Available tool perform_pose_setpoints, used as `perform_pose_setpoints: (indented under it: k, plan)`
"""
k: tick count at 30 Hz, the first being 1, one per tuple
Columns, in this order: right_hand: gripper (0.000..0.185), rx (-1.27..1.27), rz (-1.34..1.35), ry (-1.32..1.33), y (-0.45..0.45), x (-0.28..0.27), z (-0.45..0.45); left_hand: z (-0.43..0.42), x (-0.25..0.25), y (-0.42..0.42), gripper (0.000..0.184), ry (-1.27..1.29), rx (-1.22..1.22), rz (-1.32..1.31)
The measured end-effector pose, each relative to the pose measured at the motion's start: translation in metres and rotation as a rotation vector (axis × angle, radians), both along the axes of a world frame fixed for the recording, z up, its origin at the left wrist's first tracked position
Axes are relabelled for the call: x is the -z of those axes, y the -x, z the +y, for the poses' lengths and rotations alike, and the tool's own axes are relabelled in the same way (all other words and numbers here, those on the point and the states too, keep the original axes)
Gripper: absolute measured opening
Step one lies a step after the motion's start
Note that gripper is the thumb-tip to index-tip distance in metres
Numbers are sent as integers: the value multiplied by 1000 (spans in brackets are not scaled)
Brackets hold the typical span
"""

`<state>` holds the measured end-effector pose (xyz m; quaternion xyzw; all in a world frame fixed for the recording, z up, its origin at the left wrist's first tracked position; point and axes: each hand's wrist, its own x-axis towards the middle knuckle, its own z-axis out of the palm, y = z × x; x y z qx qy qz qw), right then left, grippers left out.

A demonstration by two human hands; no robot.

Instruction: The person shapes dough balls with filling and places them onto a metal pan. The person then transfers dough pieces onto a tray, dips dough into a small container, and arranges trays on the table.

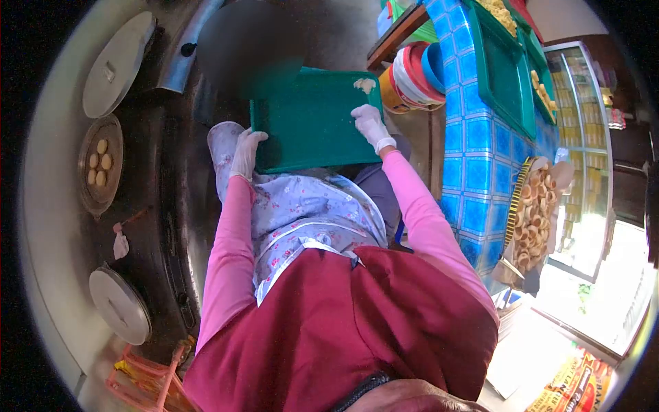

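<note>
A green tray (309, 127) lies across my lap, over a floral apron (316, 213). One lump of pale dough (364, 85) rests in its far right corner. My left hand (247, 151), in a whitish glove, grips the tray's left edge, with the thumb over the rim. At the right side, my gloved right hand (371, 128) is closed at the tray's edge just below the dough; whether it pinches a bit of dough or only the rim cannot be made out.
On the left stands a dark stove with a round pan (101, 165) of several dough pieces and two lids. To the right, a blue-tiled table (467, 161) holds green trays and a basket of baked pieces (535, 220). Buckets (415, 77) stand beyond my right hand.
</note>
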<state>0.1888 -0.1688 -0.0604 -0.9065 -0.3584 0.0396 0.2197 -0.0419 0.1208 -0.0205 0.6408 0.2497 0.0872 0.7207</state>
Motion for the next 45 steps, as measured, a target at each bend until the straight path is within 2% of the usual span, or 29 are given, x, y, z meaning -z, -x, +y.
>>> perform_pose_setpoints:
  k: [2, 3, 4, 6, 8, 11, 13, 15, 16, 17, 19, 20, 21, 23, 24, 27, 30, 31, 32, 33, 34, 35, 36, 37, 38, 40, 42, 44, 45]
  plan:
    - [12, -119, -249, -143, 19, 2, 4, 2, -2, 3, 31, 1, -2, 6]
    - [11, -115, -215, 1, 25, 3, 7, 4, -4, -2, 31, 102, -20, 91]
    - [11, -97, -201, -3, 27, 3, 9, 2, -5, -4, 31, 206, -38, 174]
    - [13, -68, -187, -13, 17, 4, 16, -8, -10, -6, 30, 245, -76, 77]
    - [15, 15, -164, -273, 1, 11, 21, -16, -8, -4, 29, 239, -129, 105]
    - [15, 64, -224, -87, -22, 4, 29, -18, 8, -16, 23, 120, -218, 242]
    - [17, -1, -303, -2, -30, -6, 36, -12, 76, -18, 20, -109, -101, 52]
    - [28, -145, -310, 33, -35, -11, 38, -8, 73, -4, 13, -544, -26, -194]
    - [38, -222, -390, 44, -44, 3, 33, -15, 67, -10, 12, -513, -47, -131]
    - [42, -229, -311, 140, -43, -12, 37, -10, 91, -20, 14, -1087, 42, -179]
    - [32, -286, -411, 79, -55, 0, 35, -33, 25, -39, 19, -123, -164, 202]
    - [19, -257, -396, 267, -52, -14, 40, -38, 41, -51, 26, -2, -230, 224]
    - [6, -349, -550, 414, -54, -16, 38, -46, 64, -62, 34, 45, -241, 220]
    - [13, -282, -475, 338, -61, -12, 34, -55, 100, -84, 50, 145, -251, 183]
    - [16, -199, -482, 341, -54, -23, 29, -62, 65, -84, 56, 142, -265, 299]
    - [13, -118, -401, 252, -71, -4, 13, -71, 103, -110, 63, 151, -288, 158]
    - [9, -1, -306, 178, -84, 2, 6, -57, 52, -79, 49, -161, -156, 203]
    - [8, 24, -310, 118, -76, -5, 9, -48, 43, -67, 62, -273, -89, 137]
    - [8, 49, -307, 58, -70, -10, 11, -32, 6, -47, 62, -397, 0, 125]
    - [9, -48, -379, 234, -72, -12, 9, -20, 12, -32, 53, -571, -128, -139]
    - [8, -79, -419, 268, -67, -10, 10, 5, -26, -3, 47, -463, 9, -88]
    - [7, -104, -460, 306, -62, -9, 8, 32, -61, 20, 32, -524, -40, 6]
    - [6, -123, -505, 346, -57, -13, 4, 58, -95, 42, 30, -579, -84, 102]
    - [6, -157, -545, 462, -38, -29, 8, 82, -106, 58, 33, -463, -241, -169]
    - [8, -146, -577, 506, -36, -25, 5, 109, -127, 67, 33, -646, -409, -43]
    - [13, -113, -643, 595, -41, -5, -4, 166, -143, 82, 30, -750, -657, -63]
    - [9, -75, -445, 419, -46, -7, -9, 208, -171, 85, 29, -873, -794, -27]
    - [8, -48, -347, 292, -59, 8, -16, 263, -174, 73, 24, -1216, -941, -15]
    - [8, -7, -340, 278, -58, 10, -18, 284, -179, 66, 25, -1176, -900, 47]
